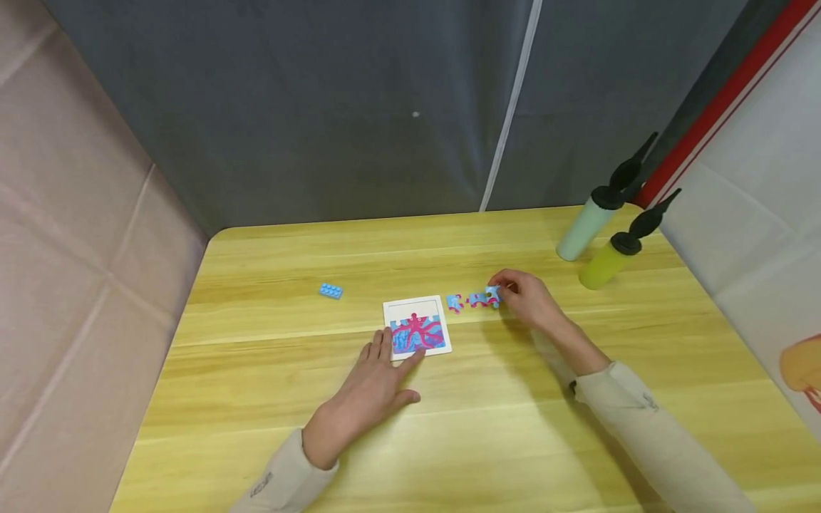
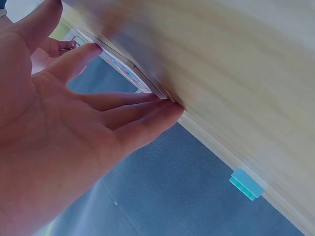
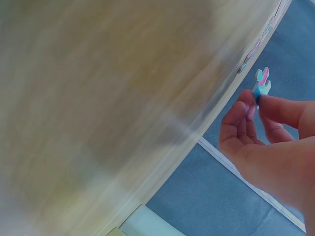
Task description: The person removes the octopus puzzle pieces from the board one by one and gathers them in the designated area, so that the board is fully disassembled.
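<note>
A white-bordered puzzle board (image 1: 415, 305) lies on the table, its lower part filled with a pink octopus picture on blue and its upper part bare. My left hand (image 1: 368, 388) rests its fairly straight fingertips on the board's left and lower edge; the left wrist view shows the palm and fingers (image 2: 142, 125) at that edge. Between thumb and fingertips, my right hand (image 1: 529, 299) pinches a blue and pink puzzle piece (image 3: 262, 86), held above the table. Just left of it lie two loose puzzle pieces, one beside the board (image 1: 454, 303) and another (image 1: 476, 300) nearer the hand.
A blue toy brick (image 1: 331, 291) sits left of the board. Toward the back right stand a pale green pump (image 1: 582, 229) and a yellow-green pump (image 1: 601, 267), both with black tops. A dark grey curtain (image 1: 321, 114) hangs behind the wooden table (image 1: 269, 263).
</note>
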Demonstrator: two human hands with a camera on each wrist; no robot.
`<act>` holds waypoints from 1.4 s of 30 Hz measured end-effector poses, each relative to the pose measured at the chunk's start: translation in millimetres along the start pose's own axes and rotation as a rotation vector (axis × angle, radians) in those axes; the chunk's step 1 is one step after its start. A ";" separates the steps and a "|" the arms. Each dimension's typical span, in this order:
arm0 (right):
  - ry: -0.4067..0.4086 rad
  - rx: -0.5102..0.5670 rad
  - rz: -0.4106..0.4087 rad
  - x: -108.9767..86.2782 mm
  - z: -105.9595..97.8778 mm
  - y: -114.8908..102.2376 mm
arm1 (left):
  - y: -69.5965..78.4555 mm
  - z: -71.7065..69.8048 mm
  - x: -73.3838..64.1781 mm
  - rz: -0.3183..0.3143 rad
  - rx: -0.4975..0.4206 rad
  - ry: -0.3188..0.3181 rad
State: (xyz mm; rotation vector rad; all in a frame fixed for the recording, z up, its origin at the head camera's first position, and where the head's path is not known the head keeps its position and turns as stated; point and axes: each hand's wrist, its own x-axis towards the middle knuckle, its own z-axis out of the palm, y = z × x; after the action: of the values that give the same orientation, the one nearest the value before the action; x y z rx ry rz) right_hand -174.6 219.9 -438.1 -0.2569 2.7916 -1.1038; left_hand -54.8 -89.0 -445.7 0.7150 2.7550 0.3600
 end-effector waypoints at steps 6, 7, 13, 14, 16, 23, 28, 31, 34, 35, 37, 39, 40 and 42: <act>0.012 -0.010 0.031 -0.1 -0.7 0.3 | -0.5 0.0 -0.5 0.010 0.006 0.014; 0.014 -0.014 0.042 -0.3 -0.8 0.3 | -0.4 -0.2 -0.6 0.010 0.006 0.016; 0.016 -0.033 0.109 -2.6 -2.4 1.2 | -0.2 -0.3 -0.3 0.006 0.002 0.011; 0.017 -0.037 0.116 -2.7 -2.5 1.5 | -0.2 -0.3 -0.2 0.006 0.001 0.010; 0.014 -0.042 0.126 -2.8 -3.0 1.8 | -0.2 -0.3 -0.2 0.005 0.004 0.008; 0.013 -0.047 0.132 -2.6 -4.4 4.2 | 0.0 -1.2 -0.1 0.003 0.015 0.010; 0.024 -0.059 0.125 -1.9 -4.7 5.1 | 0.1 -1.1 -0.6 0.001 0.016 0.008; 0.027 -0.072 0.116 -1.4 -4.9 5.0 | 0.3 -1.1 -0.9 -0.003 0.015 0.003; 0.023 -0.081 0.116 -1.0 -4.5 4.8 | 0.4 -1.1 -0.9 -0.004 0.012 0.000; 0.022 -0.084 0.118 -0.9 -4.4 4.8 | 0.4 -1.0 -0.8 -0.003 0.011 0.000; 0.021 -0.089 0.124 -0.7 -4.0 4.9 | 0.4 -0.8 -0.4 -0.002 0.018 0.001; 0.021 -0.094 0.124 -0.2 -3.6 5.5 | 0.2 -0.5 0.0 0.000 0.025 0.002; 0.021 -0.097 0.123 -0.2 -3.4 5.6 | 0.2 -0.5 0.1 0.002 0.030 0.003; 0.018 -0.096 0.121 0.1 -3.0 6.3 | 0.2 -0.4 0.2 0.003 0.035 0.005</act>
State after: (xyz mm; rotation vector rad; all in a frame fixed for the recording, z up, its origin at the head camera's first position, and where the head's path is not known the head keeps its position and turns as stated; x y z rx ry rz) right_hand -176.0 226.4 -440.3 -0.0870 2.8370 -0.9512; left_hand -55.0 -88.7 -445.3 0.7274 2.7713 0.3157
